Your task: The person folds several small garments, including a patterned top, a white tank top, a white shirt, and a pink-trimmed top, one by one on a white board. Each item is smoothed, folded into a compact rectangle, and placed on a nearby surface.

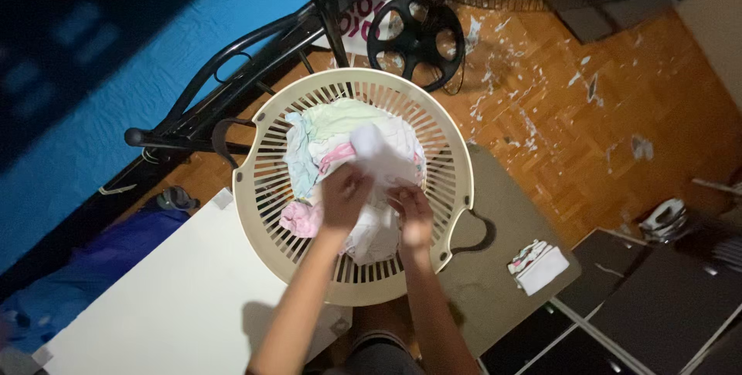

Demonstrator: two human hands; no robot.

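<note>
Over a parquet floor [587, 135], the left hand [344, 197] and right hand [412, 213] both grip a white cloth [379, 158] above the laundry basket's [263, 189] middle.

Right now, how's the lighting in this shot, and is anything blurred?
Head view: dim overall, with dark corners and a near-black upper left; the basket and white cloth are lit brightest, the cloth motion-blurred; left hand and right hand cast a shadow on the white board.
</note>
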